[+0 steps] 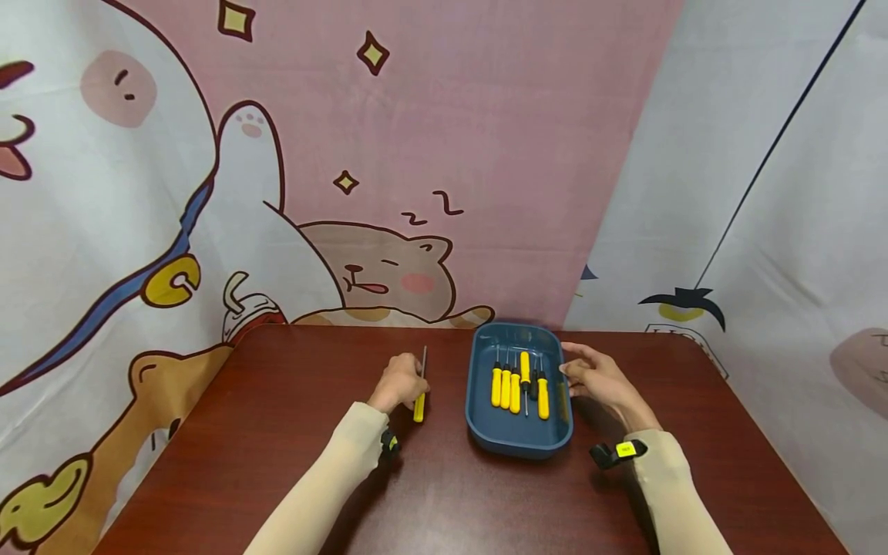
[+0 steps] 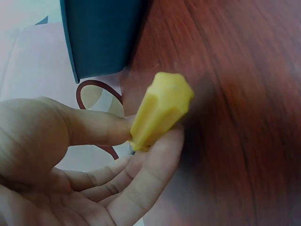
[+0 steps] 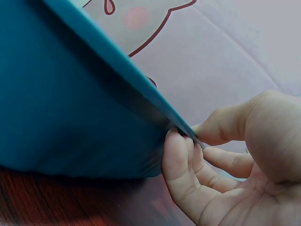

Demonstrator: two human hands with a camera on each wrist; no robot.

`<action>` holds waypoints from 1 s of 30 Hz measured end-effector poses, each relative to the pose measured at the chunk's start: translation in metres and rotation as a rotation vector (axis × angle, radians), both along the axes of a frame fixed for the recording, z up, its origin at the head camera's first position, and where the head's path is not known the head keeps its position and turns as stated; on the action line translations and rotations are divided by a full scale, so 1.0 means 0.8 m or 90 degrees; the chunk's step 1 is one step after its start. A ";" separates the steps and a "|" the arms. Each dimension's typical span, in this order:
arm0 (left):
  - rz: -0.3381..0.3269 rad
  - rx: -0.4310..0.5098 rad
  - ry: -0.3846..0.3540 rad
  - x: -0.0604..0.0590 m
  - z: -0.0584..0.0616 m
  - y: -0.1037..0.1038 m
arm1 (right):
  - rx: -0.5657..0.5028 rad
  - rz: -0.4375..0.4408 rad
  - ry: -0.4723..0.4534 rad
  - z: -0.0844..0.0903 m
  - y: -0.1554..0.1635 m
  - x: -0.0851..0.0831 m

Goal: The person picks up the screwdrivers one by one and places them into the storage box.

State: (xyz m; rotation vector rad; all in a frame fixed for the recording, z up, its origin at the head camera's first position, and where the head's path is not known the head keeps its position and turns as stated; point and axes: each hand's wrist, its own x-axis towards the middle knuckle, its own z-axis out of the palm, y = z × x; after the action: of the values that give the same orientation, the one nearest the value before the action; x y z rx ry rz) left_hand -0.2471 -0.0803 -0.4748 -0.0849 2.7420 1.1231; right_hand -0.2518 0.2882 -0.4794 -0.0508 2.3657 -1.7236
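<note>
Brown table (image 1: 291, 462), cartoon cloth behind

Left hand (image 1: 398, 383) pinched a screwdriver (image 1: 420, 385) left of the tray (image 1: 516, 447); right hand (image 1: 598, 379) gripped its rim. Best carried level, tip forward, tray kept steady

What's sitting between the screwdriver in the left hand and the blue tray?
Nothing: the head view shows only bare tabletop between the screwdriver pinched by the left hand and the tray.

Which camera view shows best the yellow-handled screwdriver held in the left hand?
The head view: the whole yellow-handled screwdriver, thin metal shaft included, shows in the left hand. The left wrist view shows only its handle end, blurred, pinched by the fingers. The right wrist view does not show it.
</note>
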 end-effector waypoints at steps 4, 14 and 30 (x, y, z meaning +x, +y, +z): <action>-0.002 0.032 0.021 0.000 -0.001 0.000 | 0.001 -0.003 -0.003 -0.001 -0.001 -0.001; -0.008 0.134 0.030 0.003 0.012 0.003 | 0.004 -0.001 -0.004 0.000 -0.001 -0.002; -0.048 0.270 0.002 0.003 0.027 0.012 | 0.003 0.002 -0.003 0.001 0.000 0.001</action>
State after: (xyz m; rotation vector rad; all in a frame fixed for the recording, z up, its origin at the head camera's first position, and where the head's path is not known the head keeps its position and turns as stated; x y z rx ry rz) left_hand -0.2444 -0.0708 -0.4535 0.0754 2.4230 1.6479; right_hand -0.2510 0.2880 -0.4785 -0.0488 2.3651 -1.7144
